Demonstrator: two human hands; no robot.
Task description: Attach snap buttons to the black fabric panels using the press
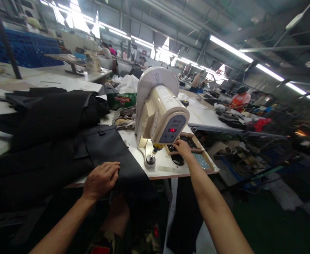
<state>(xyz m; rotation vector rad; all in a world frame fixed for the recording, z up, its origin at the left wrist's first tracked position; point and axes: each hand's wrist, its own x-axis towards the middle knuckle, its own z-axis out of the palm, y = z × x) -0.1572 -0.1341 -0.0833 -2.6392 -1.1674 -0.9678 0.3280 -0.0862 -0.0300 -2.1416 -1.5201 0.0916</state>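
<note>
My left hand (102,179) is closed over a sheet of black material (109,144), its fingers curled on the part that hangs over the table edge. My right hand (183,147) reaches to the wooden parts tray (212,165) at the table's right side. Its fingers are pinched together over the dark small parts; anything between them is too small to make out. Between my hands stands a cream snap-fastening machine (161,109) with a lit red display. Its round lower die (150,160) is bare, with the yellow-collared upper die (157,146) above it.
More black material (43,120) is heaped on the left table. Behind the machine lie a green carton (121,100) and a white plastic bag (127,84). Bluish metal parts (201,159) fill one tray compartment. A person in an orange apron (238,101) works farther right.
</note>
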